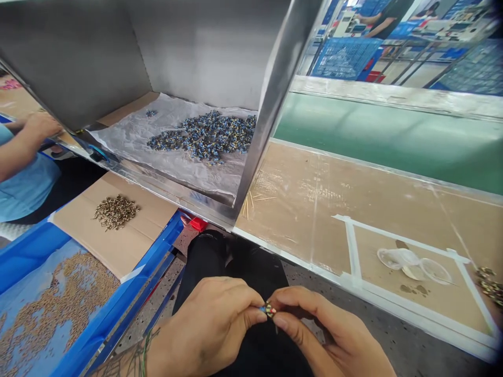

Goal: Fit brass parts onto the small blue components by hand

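Both hands pinch one tiny part over the lap, short of the counter's near edge.

Left hand [208,324] and right hand [326,335] are each closed on the small multicoloured part [269,310], fingertips meeting; it looks light, stiff and easily dropped, best held by its sides; beyond, one brass heap [116,211] on cardboard; farther, one blue-grey pile [208,136] on the tray's plastic sheet [129,131].
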### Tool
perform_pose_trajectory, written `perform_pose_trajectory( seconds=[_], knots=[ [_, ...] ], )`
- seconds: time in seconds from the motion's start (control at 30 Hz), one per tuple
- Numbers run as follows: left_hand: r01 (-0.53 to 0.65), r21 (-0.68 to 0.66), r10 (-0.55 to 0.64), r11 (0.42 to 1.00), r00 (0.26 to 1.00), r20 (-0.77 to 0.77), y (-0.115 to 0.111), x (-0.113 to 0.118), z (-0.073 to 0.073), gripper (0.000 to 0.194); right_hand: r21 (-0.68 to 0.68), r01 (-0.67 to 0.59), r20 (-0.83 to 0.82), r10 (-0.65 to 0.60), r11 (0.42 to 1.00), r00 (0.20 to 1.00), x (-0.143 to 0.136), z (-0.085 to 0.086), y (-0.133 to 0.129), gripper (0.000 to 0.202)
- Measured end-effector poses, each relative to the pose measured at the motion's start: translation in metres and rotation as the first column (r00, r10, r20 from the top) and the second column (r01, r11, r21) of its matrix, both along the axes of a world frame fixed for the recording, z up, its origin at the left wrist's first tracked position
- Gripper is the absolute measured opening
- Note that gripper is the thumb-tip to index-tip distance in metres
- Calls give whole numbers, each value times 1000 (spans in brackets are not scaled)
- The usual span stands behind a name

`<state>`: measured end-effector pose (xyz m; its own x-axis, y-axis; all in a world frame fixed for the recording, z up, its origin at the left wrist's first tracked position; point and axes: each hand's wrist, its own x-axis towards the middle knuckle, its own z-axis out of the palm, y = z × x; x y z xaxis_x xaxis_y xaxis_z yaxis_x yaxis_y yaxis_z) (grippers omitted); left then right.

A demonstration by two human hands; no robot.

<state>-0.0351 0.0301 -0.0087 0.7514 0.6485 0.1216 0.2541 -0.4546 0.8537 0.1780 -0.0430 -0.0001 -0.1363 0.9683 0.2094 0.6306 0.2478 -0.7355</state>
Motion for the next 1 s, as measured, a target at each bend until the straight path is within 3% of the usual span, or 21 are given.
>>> perform_pose_trajectory(
  seconds=[0.2, 0.37, 0.5, 0.7, 1.0],
  knots=[
    [25, -49, -23, 999, 999, 30, 2, -3, 5, 11, 233, -229, 68, 219, 945, 973, 6, -10, 8, 41],
    [31, -131, -25, 991, 998, 49, 2, -2, 8, 10, 218, -202, 29, 200, 955, 979, 3, -9, 12, 31],
    [16, -141, -11, 990, 999, 35, 0, -3, 8, 14, 131, -203, 49, 198, 970, 979, -1, -5, 11, 20],
    [49, -100, -43, 994, 997, 66, 2, -6, 8, 11, 61, -260, 73, 256, 964, 964, 0, 1, 9, 20],
    [54, -97, -49, 994, 997, 56, 2, -7, 10, 10, 261, -282, 260, 214, 923, 942, 7, 10, 12, 25]
  ],
)
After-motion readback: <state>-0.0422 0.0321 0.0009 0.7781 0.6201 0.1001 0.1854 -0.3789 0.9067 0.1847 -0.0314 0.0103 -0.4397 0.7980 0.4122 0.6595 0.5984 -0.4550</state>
